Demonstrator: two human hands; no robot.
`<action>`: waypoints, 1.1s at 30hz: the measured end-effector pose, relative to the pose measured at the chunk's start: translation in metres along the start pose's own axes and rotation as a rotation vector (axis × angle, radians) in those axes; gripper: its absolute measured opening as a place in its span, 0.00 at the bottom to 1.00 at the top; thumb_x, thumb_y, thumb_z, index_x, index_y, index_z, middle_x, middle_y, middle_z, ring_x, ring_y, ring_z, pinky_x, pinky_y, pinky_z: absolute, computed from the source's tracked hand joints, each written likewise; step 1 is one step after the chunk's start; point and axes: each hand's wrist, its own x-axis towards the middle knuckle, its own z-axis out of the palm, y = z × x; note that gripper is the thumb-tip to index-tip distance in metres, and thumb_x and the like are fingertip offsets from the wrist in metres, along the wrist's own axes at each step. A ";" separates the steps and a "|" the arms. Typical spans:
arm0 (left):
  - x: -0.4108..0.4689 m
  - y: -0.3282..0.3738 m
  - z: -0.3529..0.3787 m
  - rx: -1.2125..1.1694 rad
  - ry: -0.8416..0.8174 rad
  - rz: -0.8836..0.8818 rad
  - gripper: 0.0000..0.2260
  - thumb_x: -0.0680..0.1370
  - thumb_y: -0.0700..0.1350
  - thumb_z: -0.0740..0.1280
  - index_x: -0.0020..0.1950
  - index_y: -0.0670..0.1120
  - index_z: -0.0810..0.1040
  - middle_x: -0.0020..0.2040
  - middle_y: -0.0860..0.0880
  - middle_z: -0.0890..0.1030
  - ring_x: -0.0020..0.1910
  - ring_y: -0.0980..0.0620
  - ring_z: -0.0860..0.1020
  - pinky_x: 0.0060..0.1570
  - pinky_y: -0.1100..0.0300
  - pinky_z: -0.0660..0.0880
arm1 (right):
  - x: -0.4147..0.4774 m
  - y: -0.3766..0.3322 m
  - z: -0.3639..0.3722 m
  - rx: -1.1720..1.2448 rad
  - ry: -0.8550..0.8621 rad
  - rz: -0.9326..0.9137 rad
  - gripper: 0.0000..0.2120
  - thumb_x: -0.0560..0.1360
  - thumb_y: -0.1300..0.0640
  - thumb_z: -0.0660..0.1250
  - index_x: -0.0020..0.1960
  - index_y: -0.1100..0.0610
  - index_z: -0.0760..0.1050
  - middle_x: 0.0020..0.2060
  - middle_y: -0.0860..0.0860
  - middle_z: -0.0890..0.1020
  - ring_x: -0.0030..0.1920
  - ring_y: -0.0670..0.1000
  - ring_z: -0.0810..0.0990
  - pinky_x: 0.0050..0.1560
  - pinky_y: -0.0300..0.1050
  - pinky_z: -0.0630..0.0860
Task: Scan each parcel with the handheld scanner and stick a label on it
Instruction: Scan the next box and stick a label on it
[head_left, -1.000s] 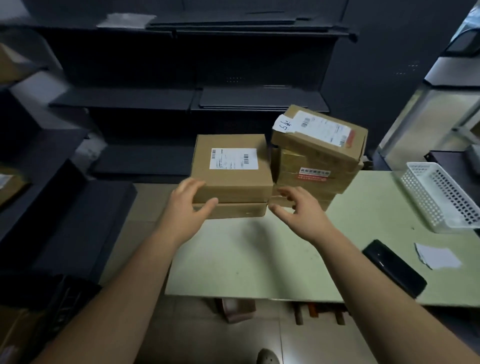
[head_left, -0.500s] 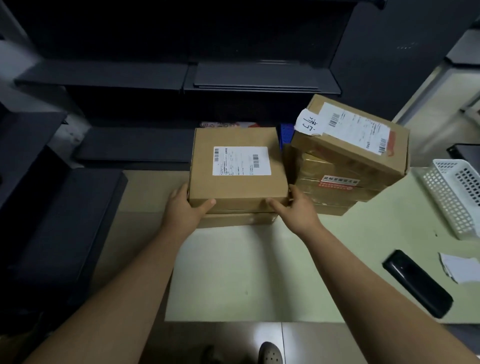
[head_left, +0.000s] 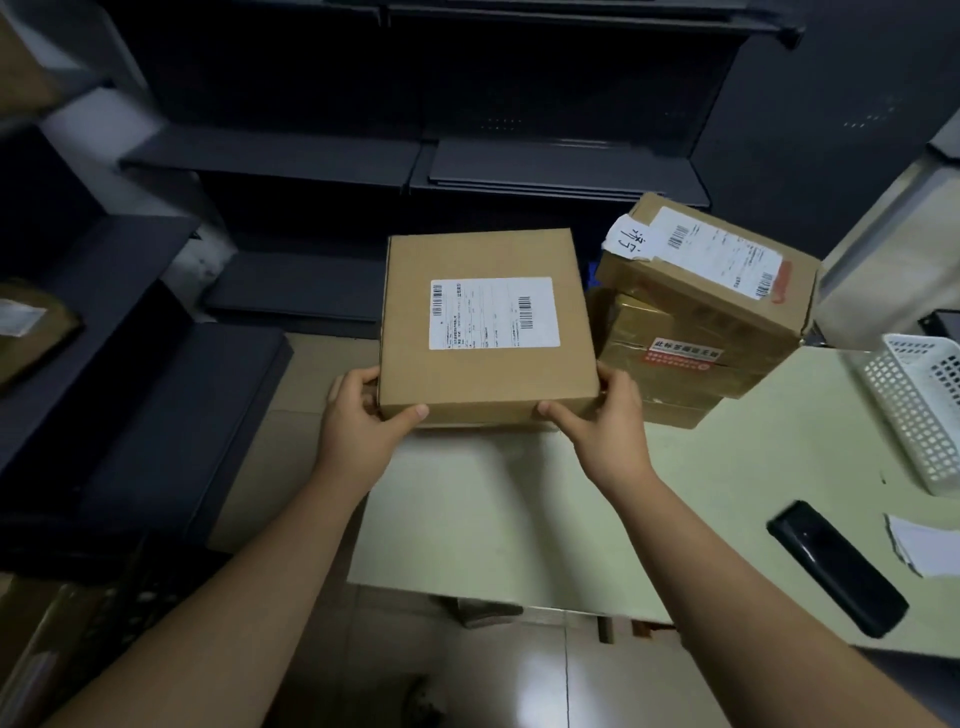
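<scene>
Two hands' fingers (head_left: 410, 413) clasp a parcel (head_left: 485, 332) over the green table (head_left: 467, 519) before dark shelves (head_left: 270, 156).

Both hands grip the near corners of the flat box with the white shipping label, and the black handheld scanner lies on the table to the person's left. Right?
Not quite. In the head view the scanner lies on the table to the person's right, not left. The rest holds: the left hand and right hand grip the near corners of the box with the white label.

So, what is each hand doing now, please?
Left hand: closed on the near left corner of the flat parcel.
Right hand: closed on its near right corner.
</scene>
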 end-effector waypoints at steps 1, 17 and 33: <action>-0.014 0.000 -0.001 -0.013 0.011 0.000 0.24 0.70 0.41 0.78 0.62 0.49 0.73 0.61 0.48 0.74 0.45 0.68 0.75 0.41 0.77 0.71 | -0.009 0.004 -0.005 0.023 -0.014 -0.010 0.36 0.67 0.51 0.80 0.69 0.55 0.68 0.62 0.50 0.72 0.63 0.49 0.72 0.65 0.49 0.72; -0.258 0.014 0.095 0.177 0.001 -0.112 0.30 0.69 0.47 0.79 0.67 0.50 0.70 0.60 0.54 0.72 0.52 0.56 0.74 0.43 0.66 0.70 | -0.154 0.153 -0.170 0.027 -0.252 0.027 0.30 0.69 0.49 0.78 0.65 0.54 0.68 0.56 0.45 0.73 0.54 0.48 0.76 0.52 0.44 0.77; -0.243 0.009 0.191 0.667 -0.268 0.332 0.27 0.74 0.63 0.59 0.64 0.47 0.78 0.59 0.44 0.77 0.59 0.41 0.74 0.57 0.49 0.74 | -0.102 0.224 -0.203 -0.135 0.007 0.382 0.24 0.75 0.46 0.68 0.66 0.57 0.72 0.57 0.54 0.75 0.58 0.56 0.76 0.54 0.46 0.71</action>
